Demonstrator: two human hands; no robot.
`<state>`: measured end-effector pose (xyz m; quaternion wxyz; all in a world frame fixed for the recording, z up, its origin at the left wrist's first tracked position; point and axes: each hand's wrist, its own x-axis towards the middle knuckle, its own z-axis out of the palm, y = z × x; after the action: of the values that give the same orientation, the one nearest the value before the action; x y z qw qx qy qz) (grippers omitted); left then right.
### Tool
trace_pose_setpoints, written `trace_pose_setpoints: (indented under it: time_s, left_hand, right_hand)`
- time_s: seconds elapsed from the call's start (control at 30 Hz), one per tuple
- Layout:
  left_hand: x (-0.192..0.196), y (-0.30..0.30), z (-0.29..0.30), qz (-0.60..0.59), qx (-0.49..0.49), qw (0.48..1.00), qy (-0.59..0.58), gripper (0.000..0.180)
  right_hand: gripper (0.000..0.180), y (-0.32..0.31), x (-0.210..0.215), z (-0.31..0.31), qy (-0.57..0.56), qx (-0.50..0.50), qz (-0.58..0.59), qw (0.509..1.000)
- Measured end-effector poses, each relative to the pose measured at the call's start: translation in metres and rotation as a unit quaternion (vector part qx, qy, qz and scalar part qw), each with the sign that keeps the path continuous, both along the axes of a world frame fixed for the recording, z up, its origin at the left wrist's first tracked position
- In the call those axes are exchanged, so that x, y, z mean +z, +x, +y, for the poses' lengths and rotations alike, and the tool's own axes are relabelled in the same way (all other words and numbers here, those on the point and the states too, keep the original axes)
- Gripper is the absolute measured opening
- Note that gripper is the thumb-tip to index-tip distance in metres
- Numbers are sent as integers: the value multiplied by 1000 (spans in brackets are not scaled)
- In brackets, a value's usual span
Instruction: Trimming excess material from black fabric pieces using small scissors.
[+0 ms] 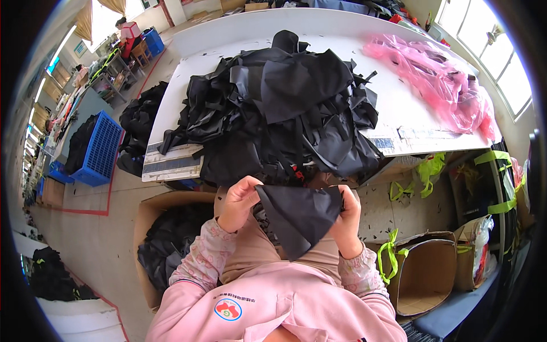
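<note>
A piece of black fabric (299,219) is stretched between my two hands above my lap, its lower part hanging to a rounded point. My left hand (239,204) pinches its upper left corner. At the upper right corner, my right hand (346,216) is closed on the same cloth, the fingertips partly hidden. Just beyond my hands, a big heap of black fabric pieces (307,85) covers the middle of the white table (194,54) and droops over its near edge.
A pink plastic bag (439,88) lies on the table's right side. Left of my legs stands a cardboard box (149,214) holding black fabric. An open cardboard box (427,279) sits at my right. Farther left are a blue crate (99,149) and a seated person (130,35).
</note>
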<state>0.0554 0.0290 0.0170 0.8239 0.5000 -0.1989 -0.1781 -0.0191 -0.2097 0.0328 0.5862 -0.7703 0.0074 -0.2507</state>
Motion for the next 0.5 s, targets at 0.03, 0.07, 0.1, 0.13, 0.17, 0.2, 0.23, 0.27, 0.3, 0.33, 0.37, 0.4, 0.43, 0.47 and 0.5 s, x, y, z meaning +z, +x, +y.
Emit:
trace_pose_setpoints:
  time_s: [0.03, 0.07, 0.1, 0.13, 0.17, 0.2, 0.23, 0.27, 0.3, 0.33, 0.37, 0.4, 0.43, 0.47, 0.5]
  left_hand:
    - [-2, 2, 5, 42, -48, 998, -20, 13]
    - [-5, 2, 5, 42, -47, 998, -21, 13]
    - [-7, 1, 3, 104, -60, 993, -17, 14]
    - [-9, 1, 0, 165, -74, 983, -13, 14]
    - [-14, -2, -3, 166, -74, 983, -14, 14]
    - [-22, -9, -6, 236, -87, 968, -28, 19]
    - [-31, -17, -10, 305, -96, 946, -43, 24]
    - [-48, -23, -14, 441, -120, 888, -48, 29]
    - [-63, -32, -16, 446, -112, 887, -52, 29]
    - [-76, -42, -18, 479, -124, 866, -66, 30]
    - [-75, -54, -20, 514, -129, 844, -82, 31]
    - [-73, -59, -30, 565, -83, 820, 35, 32]
    - [-66, -60, -42, 615, -31, 774, 148, 33]
    - [-84, -62, -46, 634, -92, 763, 86, 33]
    - [-104, -64, -45, 646, -150, 749, 21, 34]
  right_hand:
    - [14, -3, 7, 2, 49, 15, 14, 999]
    - [12, -5, 11, 3, 97, 28, 28, 994]
    - [12, -6, 9, 0, 96, 29, 28, 995]
    - [10, -7, 5, -5, 137, 43, 59, 988]
    - [8, -7, 4, -7, 177, 56, 91, 978]
    - [5, -3, 1, -1, 142, 24, 36, 989]
    - [5, 1, 0, -1, 142, 27, 39, 989]
    - [12, 3, -2, -2, 83, 19, 64, 994]
    - [18, 6, -5, -3, 24, 13, 91, 995]
    - [27, 11, -15, -2, 51, 16, 128, 990]
    - [23, 14, -28, -4, 40, 17, 157, 987]
    - [20, 15, -35, -10, 31, 7, 180, 983]
    - [18, 16, -46, -13, 25, 7, 206, 978]
    - [17, 13, -53, -17, 54, 5, 192, 980]
    - [16, 8, -59, -22, 86, 1, 182, 979]
